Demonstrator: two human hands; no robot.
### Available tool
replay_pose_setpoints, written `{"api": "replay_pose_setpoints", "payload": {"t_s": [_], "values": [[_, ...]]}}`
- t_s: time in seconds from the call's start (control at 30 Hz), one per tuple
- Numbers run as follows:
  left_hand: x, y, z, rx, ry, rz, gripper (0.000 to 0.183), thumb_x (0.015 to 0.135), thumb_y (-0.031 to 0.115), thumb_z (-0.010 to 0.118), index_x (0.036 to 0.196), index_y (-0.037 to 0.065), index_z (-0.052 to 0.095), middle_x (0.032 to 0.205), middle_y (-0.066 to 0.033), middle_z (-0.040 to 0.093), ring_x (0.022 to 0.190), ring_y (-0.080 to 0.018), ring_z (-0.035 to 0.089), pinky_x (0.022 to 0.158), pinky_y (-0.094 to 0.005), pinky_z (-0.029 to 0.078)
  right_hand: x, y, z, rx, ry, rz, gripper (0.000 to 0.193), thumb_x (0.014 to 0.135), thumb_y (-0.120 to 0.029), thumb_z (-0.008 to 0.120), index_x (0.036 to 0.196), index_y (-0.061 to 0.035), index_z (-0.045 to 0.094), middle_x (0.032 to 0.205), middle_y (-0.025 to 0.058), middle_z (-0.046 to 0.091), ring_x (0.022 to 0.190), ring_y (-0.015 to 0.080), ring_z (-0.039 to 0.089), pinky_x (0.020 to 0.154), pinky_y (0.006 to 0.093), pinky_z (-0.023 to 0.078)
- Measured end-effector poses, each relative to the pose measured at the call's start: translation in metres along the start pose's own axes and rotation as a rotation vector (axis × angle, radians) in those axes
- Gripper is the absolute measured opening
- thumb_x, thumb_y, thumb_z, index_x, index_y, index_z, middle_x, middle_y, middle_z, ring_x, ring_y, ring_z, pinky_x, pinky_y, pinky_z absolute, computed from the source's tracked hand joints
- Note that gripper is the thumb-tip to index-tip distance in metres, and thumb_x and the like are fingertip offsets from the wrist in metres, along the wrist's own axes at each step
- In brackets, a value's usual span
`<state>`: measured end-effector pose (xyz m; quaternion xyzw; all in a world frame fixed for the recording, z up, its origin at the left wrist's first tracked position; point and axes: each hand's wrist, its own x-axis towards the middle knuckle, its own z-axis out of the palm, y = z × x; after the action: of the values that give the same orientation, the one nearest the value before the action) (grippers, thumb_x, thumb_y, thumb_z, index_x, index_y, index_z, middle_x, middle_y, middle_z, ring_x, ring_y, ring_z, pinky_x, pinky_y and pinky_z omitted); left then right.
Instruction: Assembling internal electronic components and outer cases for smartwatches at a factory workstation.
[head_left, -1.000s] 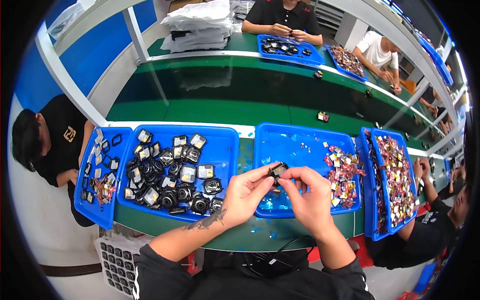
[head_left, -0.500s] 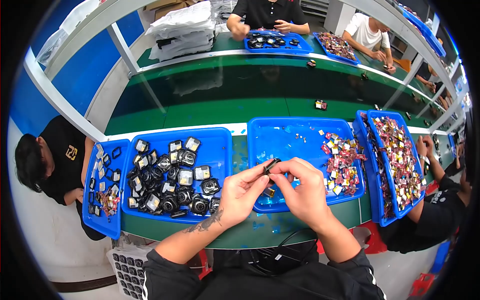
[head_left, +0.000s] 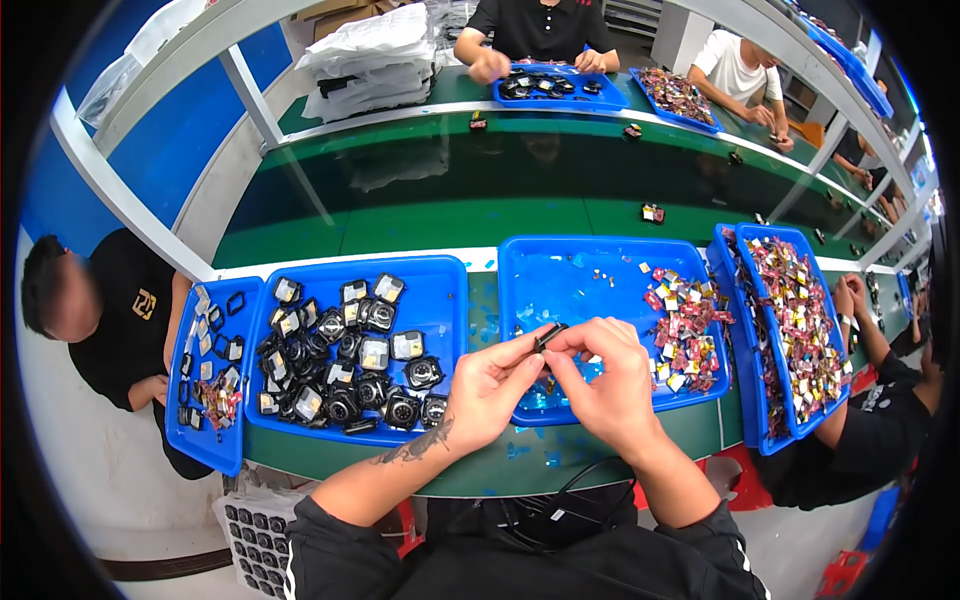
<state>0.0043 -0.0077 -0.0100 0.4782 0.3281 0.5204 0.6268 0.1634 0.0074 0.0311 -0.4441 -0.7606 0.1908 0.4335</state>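
Turned so that its thin edge is now being shown, the small black part [head_left: 551,336] is being held up between both hands; one second ago, its wide face was being shown. It is looking dark, slim and a bit shiny, and it is being tipped up toward the right. One end is being pinched by the fingertips of the left hand [head_left: 488,395], and the other side is being pinched by the right hand [head_left: 607,385], so the two hands are being kept close together.

Just under the hands and beyond them, a blue tray [head_left: 560,285] is being seen, with blue scraps inside. To the right of the right hand, a heap of red, white and yellow bits [head_left: 690,325] is being held in that tray. Left of the left hand, many chunky black parts [head_left: 341,402] are being kept in another blue tray [head_left: 450,320].
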Motion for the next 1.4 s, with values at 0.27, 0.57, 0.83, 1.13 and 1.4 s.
{"api": "replay_pose_setpoints", "payload": {"t_s": [0.27,0.57,0.83,1.13,1.4], "values": [[0.000,0.001,0.000,-0.010,-0.018,-0.017,0.037,0.098,0.005,0.050,0.134,-0.005,0.049,0.123,-0.0121,0.060,0.107,-0.0160,0.060,0.093,-0.0300,0.052,0.000,-0.002,-0.007,-0.137,0.018,0.016,0.021,0.072,-0.004,0.076,0.079,-0.0045,0.057,0.070,0.0059,0.056,0.066,0.0209,0.056,0.064,0.0331,0.041],[0.007,0.014,0.004,-0.109,0.168,0.122,0.044,0.097,0.002,0.049,0.139,0.003,0.039,0.117,-0.0145,0.061,0.104,-0.0185,0.062,0.089,-0.0317,0.054,-0.021,0.009,-0.004,0.367,-0.067,0.243,0.024,0.081,0.002,0.071,0.104,0.0019,0.063,0.093,0.0091,0.067,0.081,0.0134,0.065,0.075,0.0254,0.055],[-0.001,0.021,-0.017,0.794,0.004,0.528,0.035,0.082,-0.005,0.061,0.117,0.003,0.065,0.118,-0.0159,0.061,0.098,-0.0260,0.066,0.078,-0.0333,0.056,-0.007,0.010,-0.004,0.709,-0.197,0.414,0.015,0.087,0.003,0.064,0.101,0.0043,0.064,0.098,0.0086,0.067,0.086,0.0126,0.063,0.077,0.0255,0.054],[0.011,-0.012,-0.006,0.814,-0.087,0.805,0.019,0.082,0.005,0.066,0.100,0.001,0.063,0.104,-0.0110,0.060,0.084,-0.0265,0.066,0.068,-0.0347,0.056,-0.024,0.026,-0.036,0.276,-0.231,0.296,0.011,0.093,-0.006,0.060,0.102,0.0004,0.063,0.092,0.0069,0.065,0.082,0.0106,0.058,0.074,0.0227,0.047],[0.004,0.007,-0.010,0.574,-0.261,0.460,0.015,0.085,0.012,0.065,0.095,0.002,0.069,0.093,-0.0107,0.062,0.083,-0.0275,0.064,0.074,-0.0355,0.050,-0.014,0.014,-0.043,0.343,-0.352,0.239,0.006,0.091,-0.002,0.061,0.097,0.0003,0.062,0.085,0.0042,0.063,0.078,0.0103,0.057,0.071,0.0230,0.047]]}}
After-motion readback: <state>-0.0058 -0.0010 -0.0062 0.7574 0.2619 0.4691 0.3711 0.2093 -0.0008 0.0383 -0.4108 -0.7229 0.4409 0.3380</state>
